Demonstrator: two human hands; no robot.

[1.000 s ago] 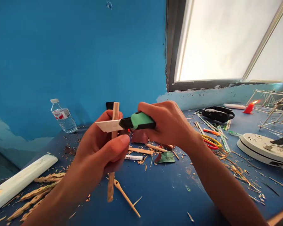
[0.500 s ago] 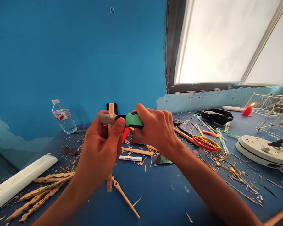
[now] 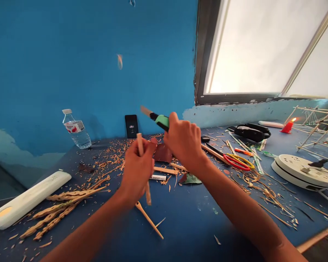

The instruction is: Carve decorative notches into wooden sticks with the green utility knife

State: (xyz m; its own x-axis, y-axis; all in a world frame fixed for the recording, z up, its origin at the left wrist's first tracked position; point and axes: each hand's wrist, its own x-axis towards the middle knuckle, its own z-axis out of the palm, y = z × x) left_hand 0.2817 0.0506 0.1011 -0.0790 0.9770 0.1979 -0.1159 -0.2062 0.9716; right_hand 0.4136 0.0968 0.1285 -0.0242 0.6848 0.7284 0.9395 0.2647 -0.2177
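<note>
My left hand (image 3: 138, 168) is closed round a thin wooden stick (image 3: 140, 142), held nearly upright above the blue table (image 3: 191, 225). The stick's lower end (image 3: 148, 194) pokes out below my fist. My right hand (image 3: 185, 142) grips a utility knife with a green and black handle (image 3: 161, 120). Its blade points up and to the left, clear of the stick. A small wood chip (image 3: 120, 61) is in the air in front of the blue wall.
Wood shavings and carved sticks (image 3: 60, 207) litter the table. A water bottle (image 3: 76, 130) and a phone (image 3: 131, 126) stand by the wall. Red-and-yellow scissors (image 3: 236, 162), a white round power strip (image 3: 303, 171), a lit candle (image 3: 288, 126), a stick frame (image 3: 317, 123) and a white case (image 3: 27, 200) lie around.
The knife blade was across the stick's top; it has swept up and away to the right of it. A chip has flown up. Both hands have moved further from me.
</note>
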